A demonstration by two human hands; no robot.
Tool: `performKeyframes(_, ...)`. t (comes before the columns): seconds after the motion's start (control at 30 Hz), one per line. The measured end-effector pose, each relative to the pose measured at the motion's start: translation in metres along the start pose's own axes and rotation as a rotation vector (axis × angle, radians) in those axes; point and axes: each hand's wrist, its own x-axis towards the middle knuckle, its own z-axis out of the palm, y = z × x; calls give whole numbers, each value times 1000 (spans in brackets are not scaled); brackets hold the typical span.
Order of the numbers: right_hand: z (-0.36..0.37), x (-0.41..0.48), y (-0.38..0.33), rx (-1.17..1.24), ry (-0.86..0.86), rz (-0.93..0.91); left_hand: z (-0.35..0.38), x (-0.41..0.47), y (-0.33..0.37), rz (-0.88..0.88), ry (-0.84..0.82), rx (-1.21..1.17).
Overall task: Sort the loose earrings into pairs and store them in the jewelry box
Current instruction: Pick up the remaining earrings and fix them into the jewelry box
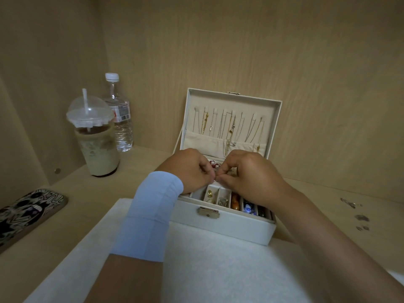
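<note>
I have my left hand (192,169) and right hand (247,173) meeting fingertip to fingertip over the open jewelry box (220,226), which stands mid-worktop at the far edge of the white mat (218,270). Both pinch what I take for a tiny earring (215,180), too small to make out clearly. I judge this the stowing step; next I must lower it gently into a slot beside its match, clear of the bead earrings (214,164) just behind.
</note>
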Motion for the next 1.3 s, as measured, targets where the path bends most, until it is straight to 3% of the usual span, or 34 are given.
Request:
performKeyframes(0.23,-2,1,5,15,-97,8,0,1,-1,-7,-12,-9)
performKeyframes(0.5,-6,1,10,120,-66,40,3,1,0,-11,18,-65)
performKeyframes(0.8,-55,-33,52,141,8,165,38,6,68,180,130,-248)
performKeyframes(1.0,-110,-89,119,38,-13,300,98,35,141,214,-19,-205)
performKeyframes(1.3,-141,-154,200,19,-188,555,182,50,208,213,-239,-109)
